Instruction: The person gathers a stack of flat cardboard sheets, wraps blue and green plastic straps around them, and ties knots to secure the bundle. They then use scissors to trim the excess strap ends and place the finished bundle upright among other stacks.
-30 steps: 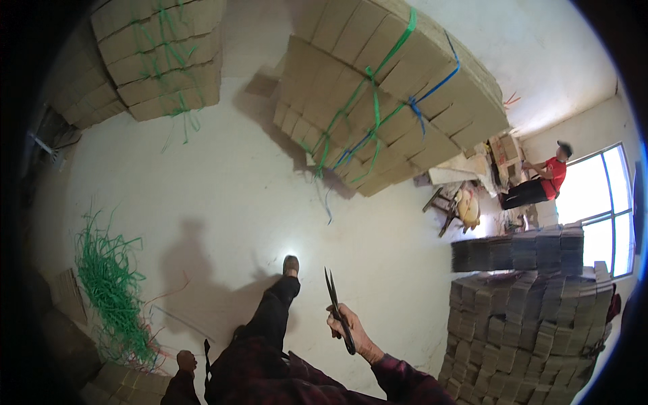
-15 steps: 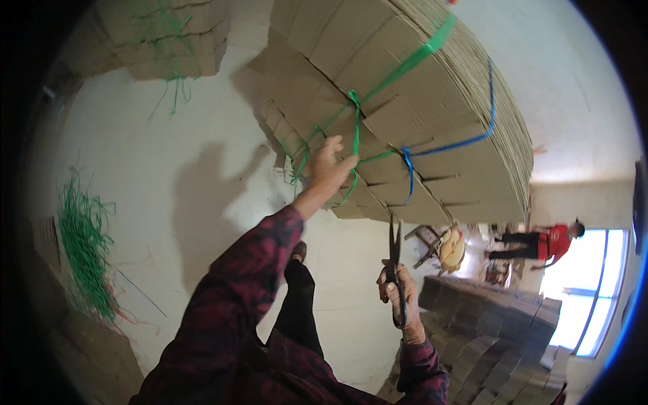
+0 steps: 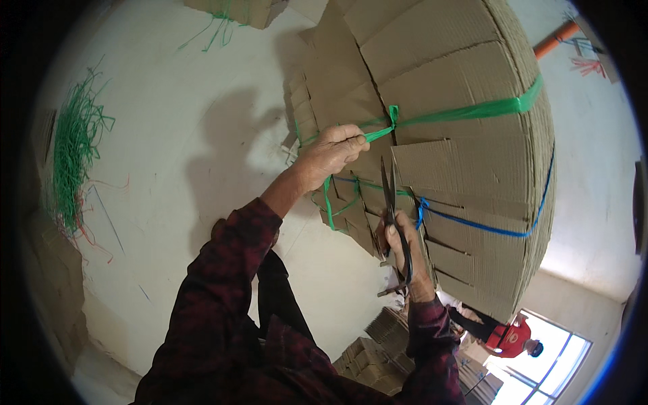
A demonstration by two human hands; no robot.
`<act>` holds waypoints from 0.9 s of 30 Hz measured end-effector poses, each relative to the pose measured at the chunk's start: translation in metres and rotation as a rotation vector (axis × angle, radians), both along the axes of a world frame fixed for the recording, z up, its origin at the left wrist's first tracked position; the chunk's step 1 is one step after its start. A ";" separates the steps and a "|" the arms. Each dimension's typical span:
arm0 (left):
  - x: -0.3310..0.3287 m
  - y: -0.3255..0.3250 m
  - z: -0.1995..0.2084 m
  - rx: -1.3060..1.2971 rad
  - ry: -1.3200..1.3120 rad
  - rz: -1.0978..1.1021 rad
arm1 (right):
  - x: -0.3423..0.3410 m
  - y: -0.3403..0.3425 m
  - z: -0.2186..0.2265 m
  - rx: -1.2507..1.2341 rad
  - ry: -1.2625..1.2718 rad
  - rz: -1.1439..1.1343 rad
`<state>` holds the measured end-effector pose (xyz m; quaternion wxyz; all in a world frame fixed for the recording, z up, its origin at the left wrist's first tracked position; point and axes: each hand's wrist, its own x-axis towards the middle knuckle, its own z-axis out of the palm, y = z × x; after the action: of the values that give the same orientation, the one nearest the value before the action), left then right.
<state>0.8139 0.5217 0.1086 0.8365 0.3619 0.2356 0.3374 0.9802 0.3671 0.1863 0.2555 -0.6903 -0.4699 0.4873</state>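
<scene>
My left hand [image 3: 332, 154] is closed round a green plastic strap [image 3: 379, 133], pulling its loose end taut from a knot on a tall stack of flat cardboard [image 3: 445, 88]. My right hand [image 3: 407, 246] grips a pair of dark scissors [image 3: 389, 192], blades pointing up toward the knot but apart from the strap. The green strap wraps over the stack's layered edge. Lower down, a blue strap [image 3: 486, 224] with its own knot also runs round the stack. Another green strand [image 3: 329, 202] dangles below my left hand.
A heap of green straps [image 3: 74, 152] lies on the pale floor at left, with thin red and blue strands near it. More cardboard stacks [image 3: 378, 354] stand at the lower right. A person in a red shirt [image 3: 511, 339] is beyond, near a bright window. An orange pole [image 3: 557, 39] shows at upper right.
My left hand has closed on the green strap, having been spread beside it. My right hand has raised the scissors up to the stack's face. The view has shifted and turned.
</scene>
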 end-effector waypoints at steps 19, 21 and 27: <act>-0.010 -0.018 -0.081 -0.018 0.376 0.178 | -0.001 0.020 -0.040 0.077 0.214 0.003; 0.015 -0.062 -0.128 -0.098 0.191 0.121 | 0.004 -0.017 -0.052 0.063 0.242 -0.039; 0.143 -0.144 -0.191 -0.253 0.391 0.558 | 0.018 -0.084 -0.075 -0.065 0.221 -0.085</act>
<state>0.9570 0.3779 -0.0828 0.6896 0.2349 0.5208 0.4451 0.9983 0.2830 0.1114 0.3037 -0.6595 -0.3932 0.5642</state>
